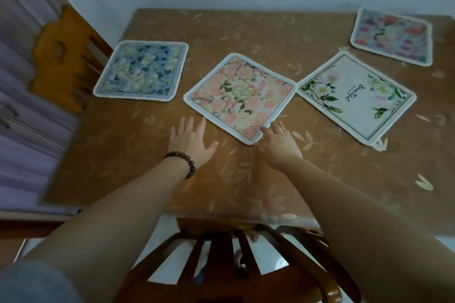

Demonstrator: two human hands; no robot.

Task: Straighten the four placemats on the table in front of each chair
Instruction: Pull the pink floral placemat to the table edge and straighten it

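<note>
Both hands are open, holding nothing: the left hand [190, 141] hovers beside the pink placemat [240, 97], the right hand [279, 144] reaches its nearest corner. The mat lies crooked just beyond the fingertips; it looks thin, light and floppy, best slid by two corners.

Four placemats lie on the table [246, 179]. Far left: blue-flower placemat [141, 70], beside the left chair [66, 56]. Centre: pink-flower placemat [240, 97], turned cornerwise, its right corner touching the lettered placemat [357, 97], also skewed. Far right, behind: red-flower placemat [392, 35]. Near chair [221, 253] at the table's front edge. Left hand [190, 140] just beside the pink-flower placemat's near-left edge; right hand [279, 142] at its near corner.
</note>
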